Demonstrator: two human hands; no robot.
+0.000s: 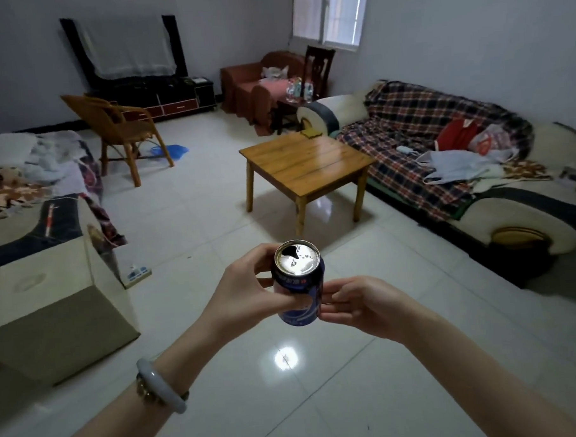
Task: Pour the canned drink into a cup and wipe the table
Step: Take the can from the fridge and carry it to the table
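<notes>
A dark blue drink can [299,284] stands upright in the air in front of me, its silver top showing an open mouth hole. My left hand [247,289] wraps around its left side and grips it. My right hand [359,302] sits at the can's lower right, fingertips touching its side. A low wooden table [305,163] stands on the tiled floor farther ahead, beside the sofa, with a yellow cloth [311,133] lying on its far corner. No cup is visible.
A plaid-covered sofa [442,152] runs along the right. A wooden chair [124,129] and TV stand [156,95] are at the back left. A cardboard box [53,311] and a cluttered sofa sit on the left. A power strip [137,272] lies on the floor.
</notes>
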